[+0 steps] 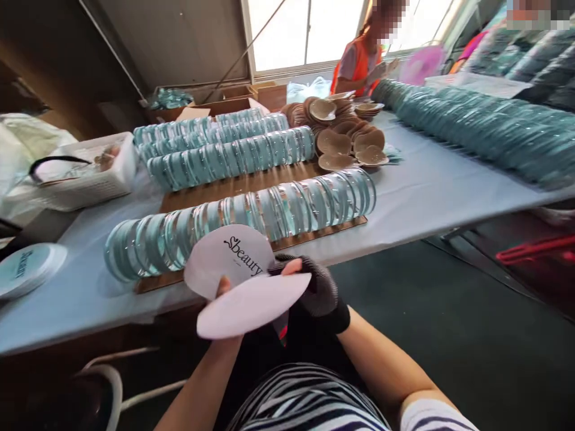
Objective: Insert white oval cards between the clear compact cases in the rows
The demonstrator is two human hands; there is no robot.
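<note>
Here the right hand (317, 290), in a dark glove (324, 294) with a bare digit showing, is pinching the right tip of a blank white disc (254, 306), its grip pressed together on that edge. The left hand (223, 286) is mostly hiding behind the same disc; one bare digit is resting on the lower part of a printed disc (229, 254), so that grip is looking like a pinch on the printed piece, though its other fingers are lying out of sight. And this is the relation that's counting: the blank one is tilting across the front, its long axis running from lower left up rightward, straight into the right grip, while the printed one is showing its lettering just beyond, leftward, nearer the left hand. They're overlapping in view; whether they're joined, I can't tell. Both are hovering at the front edge of the surface (431, 182), before the nearest row of clear discs (240, 215), which is slanting up rightward too, lying on cardboard (159, 280). A pile of lettered discs (31, 269) is sitting well off to the left, nearer the left hand. Further back, brown discs (335, 142) are crowding together, and a person in an orange vest (359, 63) is busying themselves near the window (278, 36).
</note>
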